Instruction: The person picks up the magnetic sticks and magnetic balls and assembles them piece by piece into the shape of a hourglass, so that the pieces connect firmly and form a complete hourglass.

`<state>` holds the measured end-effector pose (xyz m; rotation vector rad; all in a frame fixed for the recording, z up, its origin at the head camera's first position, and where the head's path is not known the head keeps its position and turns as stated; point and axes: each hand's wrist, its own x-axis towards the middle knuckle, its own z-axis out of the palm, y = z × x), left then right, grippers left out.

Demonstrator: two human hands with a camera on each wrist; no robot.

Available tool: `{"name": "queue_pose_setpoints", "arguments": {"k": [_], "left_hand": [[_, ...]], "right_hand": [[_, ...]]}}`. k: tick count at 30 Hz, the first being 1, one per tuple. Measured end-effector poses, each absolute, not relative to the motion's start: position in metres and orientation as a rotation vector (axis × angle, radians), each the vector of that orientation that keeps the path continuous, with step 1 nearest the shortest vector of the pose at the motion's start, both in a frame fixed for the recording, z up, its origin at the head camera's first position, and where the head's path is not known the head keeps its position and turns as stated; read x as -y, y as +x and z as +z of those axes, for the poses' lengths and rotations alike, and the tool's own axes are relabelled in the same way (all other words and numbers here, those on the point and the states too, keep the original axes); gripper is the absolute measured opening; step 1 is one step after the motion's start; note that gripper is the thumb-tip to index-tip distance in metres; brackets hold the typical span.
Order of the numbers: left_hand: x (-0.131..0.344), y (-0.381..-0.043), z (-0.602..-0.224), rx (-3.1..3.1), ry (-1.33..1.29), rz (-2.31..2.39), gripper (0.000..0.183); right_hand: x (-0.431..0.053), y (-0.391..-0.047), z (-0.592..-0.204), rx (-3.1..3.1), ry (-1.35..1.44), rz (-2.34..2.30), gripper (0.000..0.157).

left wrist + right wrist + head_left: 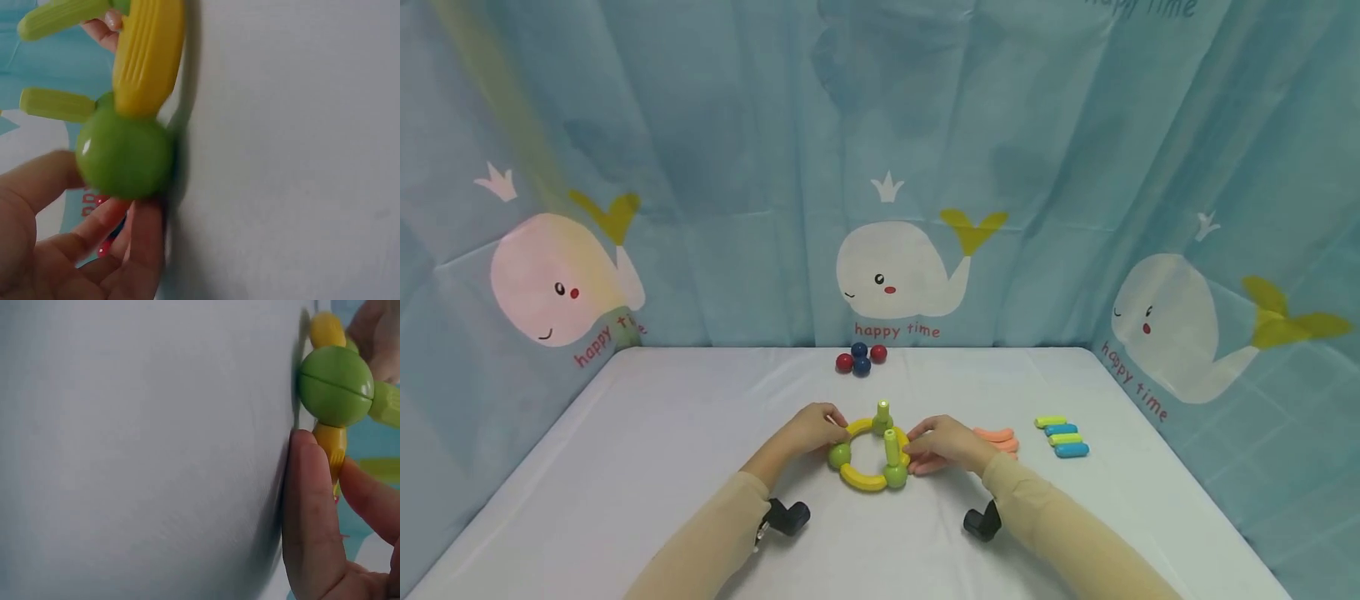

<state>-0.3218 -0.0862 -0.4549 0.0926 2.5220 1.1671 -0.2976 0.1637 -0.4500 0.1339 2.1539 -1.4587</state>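
A ring of yellow curved rods (pixel 863 481) joined by green balls (pixel 839 456) lies flat in the middle of the table. Two light-green rods (pixel 891 447) stand up from balls on its right half. At the ring's left side my left hand (pixel 811 429) grips a green ball (pixel 125 155), thumb on one side and fingers on the other. My right hand (pixel 946 443) is at the opposite side, pinching a yellow curved rod (pixel 331 445) between thumb and fingers, just beside another green ball (pixel 335 386). Part of that rod is hidden by the hand.
Several orange curved rods (pixel 996 435) lie just behind the right wrist. Farther right are light-green rods (pixel 1050 422) and blue rods (pixel 1071 450) in a row. Red balls (pixel 878 354) and blue balls (pixel 861 367) sit at the table's back edge, before a whale-print curtain (pixel 737 275).
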Motion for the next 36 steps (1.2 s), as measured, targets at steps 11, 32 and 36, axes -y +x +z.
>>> {"name": "queue_pose_setpoints", "arguments": {"k": [11, 32, 36], "left_hand": [[0.091, -0.315, -0.458, -2.486, 0.035, 1.242, 0.023], [0.112, -0.311, -0.454, -2.33, 0.113, 1.289, 0.033], [0.112, -0.316, -0.454, -2.327, 0.131, 1.32, 0.044]], "right_hand": [[-0.178, -0.303, -0.443, -2.191, -0.097, -1.383, 0.028], [-0.163, -0.296, -0.443, -2.393, -0.057, -1.355, 0.031], [-0.166, -0.298, -0.446, -2.385, -0.021, -1.4, 0.029]]}}
